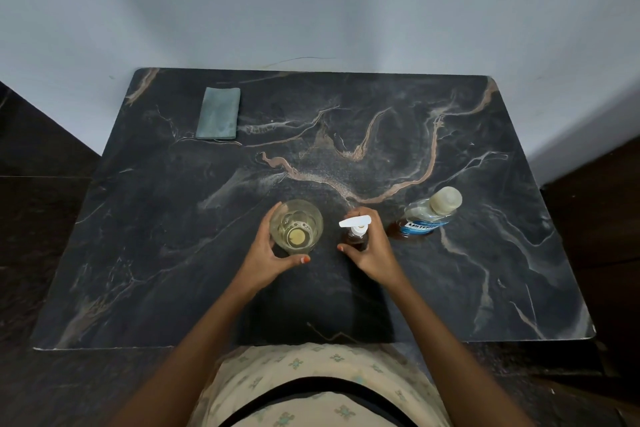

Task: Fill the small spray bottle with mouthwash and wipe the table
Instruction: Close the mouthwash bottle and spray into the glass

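A dark marble-patterned table [173, 218] with pale and rust veins is seen from above, set against a pale wall. Near the middle of the table, toward its near edge, a clear drinking glass [296, 226] holding a little pale yellowish liquid is clasped around its side by the left hand [273, 253], thumb and fingers closed on the wall of the glass. Just beside it, to the right, a small amber spray bottle with a white trigger head [355, 230] is gripped around its body by the right hand [372, 250]; the head is seated on the neck, and the bottle stands upright on the table. Whether liquid is already inside cannot be told with certainty, though the body looks dark. Farther right, toward the right edge, a clear mouthwash bottle with a blue label and a pale round cap [427, 217] stands capped, a low level of amber liquid showing at its base. A folded grey-green cloth [219, 113] lies flat near the far left corner, well apart from both hands.

The filling step appears to be in hand, with the wiping not yet begun. If the bottle is still to be filled, the spray head would have to be unscrewed while the body is held steady, and the pour into the narrow neck kept slow. Otherwise, the cloth must be fetched.
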### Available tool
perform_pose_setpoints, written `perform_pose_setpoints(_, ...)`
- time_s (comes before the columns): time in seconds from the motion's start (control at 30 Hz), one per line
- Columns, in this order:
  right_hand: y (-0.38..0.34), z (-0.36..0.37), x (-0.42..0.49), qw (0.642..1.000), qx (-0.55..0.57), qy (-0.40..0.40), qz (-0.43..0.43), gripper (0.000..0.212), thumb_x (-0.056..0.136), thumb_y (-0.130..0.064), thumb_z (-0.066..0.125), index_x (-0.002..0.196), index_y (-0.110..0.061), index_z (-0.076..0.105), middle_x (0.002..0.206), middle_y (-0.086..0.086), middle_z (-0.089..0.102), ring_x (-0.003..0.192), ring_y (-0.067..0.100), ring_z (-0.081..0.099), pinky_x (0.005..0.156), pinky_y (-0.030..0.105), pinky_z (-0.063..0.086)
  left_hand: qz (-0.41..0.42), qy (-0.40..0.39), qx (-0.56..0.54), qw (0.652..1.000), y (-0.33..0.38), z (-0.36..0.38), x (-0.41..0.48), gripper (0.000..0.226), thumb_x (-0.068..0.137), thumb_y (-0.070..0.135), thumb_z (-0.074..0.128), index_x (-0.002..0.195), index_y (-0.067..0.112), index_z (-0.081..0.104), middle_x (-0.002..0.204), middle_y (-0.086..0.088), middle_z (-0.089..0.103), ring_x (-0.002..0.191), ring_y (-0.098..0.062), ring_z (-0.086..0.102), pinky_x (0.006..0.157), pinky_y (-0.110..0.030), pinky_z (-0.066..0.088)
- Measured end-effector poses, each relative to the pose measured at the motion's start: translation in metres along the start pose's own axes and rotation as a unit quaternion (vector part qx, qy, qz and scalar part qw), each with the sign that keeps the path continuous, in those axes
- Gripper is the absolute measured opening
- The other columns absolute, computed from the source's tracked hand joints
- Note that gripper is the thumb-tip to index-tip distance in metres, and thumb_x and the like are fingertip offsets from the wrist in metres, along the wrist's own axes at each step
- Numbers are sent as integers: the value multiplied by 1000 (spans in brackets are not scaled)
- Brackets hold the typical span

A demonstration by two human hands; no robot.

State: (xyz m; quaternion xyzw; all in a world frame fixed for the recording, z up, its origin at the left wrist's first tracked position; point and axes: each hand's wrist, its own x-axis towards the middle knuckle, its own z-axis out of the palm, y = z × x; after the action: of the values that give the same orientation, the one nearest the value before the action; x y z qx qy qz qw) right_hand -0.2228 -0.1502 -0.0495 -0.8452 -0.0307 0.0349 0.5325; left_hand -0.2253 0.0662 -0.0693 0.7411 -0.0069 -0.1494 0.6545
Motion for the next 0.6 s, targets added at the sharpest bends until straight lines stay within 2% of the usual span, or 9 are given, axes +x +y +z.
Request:
perform_pose_setpoints(0.1,4,7,-7,997,-17,62,50,63,61,-8,82,112,-18,45,110,-9,42,105,2,40,88,-2,27,-16,30,11,999,-4,8,-3,106,51,21,85,134,35,21,139,16,32,124,7,37,99,-11,32)
perform_pose_setpoints(0.13,5,10,-10,994,-37,86,61,65,60,-13,83,112,-17,45,109,-10,41,103,0,37,87,0,27,-18,47,25,998,-4,11,-3,107,52,18,86,133,37,20,138,13,32,125,3,35,99,-12,29)
perform_pose_setpoints(0.2,6,18,-15,988,-57,112,90,67,59,-20,84,113,-16,44,107,-12,39,101,-4,32,85,6,27,-13,84,47,995,-4,19,-3,107,53,16,87,133,36,20,133,17,34,122,3,34,95,-5,27)
perform_pose_setpoints(0.27,6,24,-17,984,-48,131,113,63,61,-22,83,110,-18,44,106,-12,40,101,-4,32,84,9,29,-1,119,58,991,-5,26,-1,104,52,14,88,132,31,24,131,14,38,119,2,38,91,1,28)
perform_pose_setpoints(0.37,4,28,-15,978,-26,162,128,52,64,-17,81,99,-23,43,100,-9,44,98,3,38,83,11,31,-8,164,74,984,-5,30,0,96,51,15,88,129,28,33,128,5,47,114,-4,45,90,-7,33)
perform_pose_setpoints(0.47,2,27,-13,976,-25,173,134,48,65,-12,80,93,-25,43,95,-8,47,96,12,47,84,24,40,-23,176,83,981,-4,28,-1,89,51,21,88,122,37,37,116,17,53,104,5,51,82,-5,36)
perform_pose_setpoints(0.53,-1,26,-11,976,-26,175,129,47,64,-9,80,90,-25,44,88,-12,47,92,14,49,81,27,43,-27,177,82,980,-3,27,1,87,51,22,88,119,42,38,109,23,54,102,15,49,77,0,38)
perform_pose_setpoints(0.6,-5,24,-6,976,-21,176,126,46,64,-6,80,88,-23,44,85,-14,46,89,15,50,78,27,43,-31,181,77,980,0,24,4,86,51,21,88,120,39,39,110,20,55,101,18,49,78,2,37)
